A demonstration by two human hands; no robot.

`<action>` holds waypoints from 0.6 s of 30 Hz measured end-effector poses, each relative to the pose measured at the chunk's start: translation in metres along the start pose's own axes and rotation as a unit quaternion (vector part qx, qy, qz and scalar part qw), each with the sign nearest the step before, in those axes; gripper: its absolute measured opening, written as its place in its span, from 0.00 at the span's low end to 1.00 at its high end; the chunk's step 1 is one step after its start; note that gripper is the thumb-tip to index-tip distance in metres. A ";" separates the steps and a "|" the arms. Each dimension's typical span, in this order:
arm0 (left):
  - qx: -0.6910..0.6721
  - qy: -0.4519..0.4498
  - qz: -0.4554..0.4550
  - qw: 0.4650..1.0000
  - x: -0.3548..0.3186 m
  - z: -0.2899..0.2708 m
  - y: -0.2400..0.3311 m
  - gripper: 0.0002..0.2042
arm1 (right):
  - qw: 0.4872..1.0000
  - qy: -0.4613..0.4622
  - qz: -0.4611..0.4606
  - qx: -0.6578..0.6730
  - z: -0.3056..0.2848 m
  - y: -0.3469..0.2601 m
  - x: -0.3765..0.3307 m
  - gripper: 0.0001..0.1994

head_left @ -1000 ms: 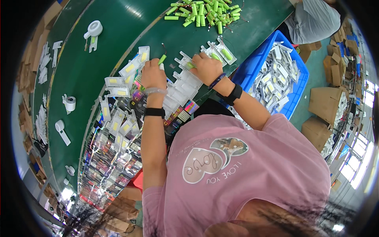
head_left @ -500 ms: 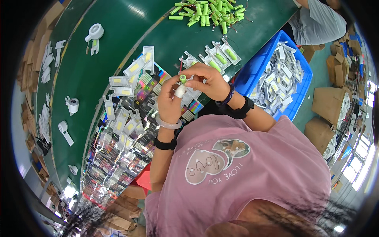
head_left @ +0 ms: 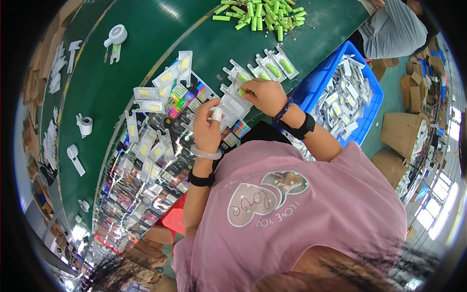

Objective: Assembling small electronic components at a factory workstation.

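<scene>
Green battery cell (head_left: 241, 91) pinched in your right hand (head_left: 267, 97), at its nine o'clock; a trapped lead is the risk.
Your grip hides any lead on it, so pressing blind into the clear housing (head_left: 234, 105) below could catch one. Your left hand (head_left: 206, 130), at eight o'clock, has thumb and finger parted, nothing visible between; a nudge there could skew that housing on the desk (head_left: 326, 24).

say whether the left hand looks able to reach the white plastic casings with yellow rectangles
Probably yes: the left hand looks empty, with nothing tall between it and the nearest white plastic casings.
</scene>
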State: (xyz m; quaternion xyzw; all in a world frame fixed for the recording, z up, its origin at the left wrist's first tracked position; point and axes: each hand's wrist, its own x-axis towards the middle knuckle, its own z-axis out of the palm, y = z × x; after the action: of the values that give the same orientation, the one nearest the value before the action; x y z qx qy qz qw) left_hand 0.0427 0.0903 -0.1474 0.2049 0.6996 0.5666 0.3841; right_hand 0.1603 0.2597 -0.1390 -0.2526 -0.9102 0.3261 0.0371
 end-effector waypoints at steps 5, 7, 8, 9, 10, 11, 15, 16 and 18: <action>0.019 0.002 0.017 1.000 -0.003 0.000 -0.011 0.16 | 0.993 -0.058 0.038 -0.092 0.014 0.003 0.000 0.08; 0.017 0.000 0.013 1.000 -0.005 0.000 -0.011 0.16 | 0.993 -0.058 0.039 -0.093 0.017 0.005 -0.001 0.08; 0.013 -0.004 0.009 1.000 -0.006 0.001 -0.011 0.16 | 0.993 -0.057 0.041 -0.096 0.018 0.007 -0.001 0.08; 0.013 -0.004 0.009 1.000 -0.006 0.001 -0.011 0.16 | 0.993 -0.057 0.041 -0.096 0.019 0.008 -0.001 0.08; 0.002 -0.006 0.006 1.000 -0.006 0.001 -0.011 0.17 | 0.993 -0.050 0.048 -0.094 0.020 0.008 -0.001 0.08; -0.009 -0.007 0.003 1.000 -0.007 0.002 -0.011 0.17 | 0.993 -0.042 0.055 -0.092 0.021 0.008 0.000 0.08; 0.004 -0.009 0.000 1.000 -0.007 0.001 -0.012 0.18 | 0.993 -0.038 0.067 -0.094 0.023 0.005 0.002 0.08; 0.013 -0.011 0.012 1.000 -0.007 0.001 -0.013 0.16 | 0.991 -0.035 0.070 -0.105 0.025 0.005 0.002 0.07; 0.023 -0.014 0.022 0.999 -0.006 0.002 -0.013 0.15 | 0.990 -0.032 0.073 -0.115 0.027 0.003 0.003 0.05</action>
State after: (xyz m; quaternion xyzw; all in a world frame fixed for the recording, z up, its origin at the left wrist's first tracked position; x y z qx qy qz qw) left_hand 0.0495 0.0835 -0.1578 0.2370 0.7022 0.5560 0.3763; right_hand 0.1525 0.2479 -0.1620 -0.3103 -0.9214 0.2294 -0.0452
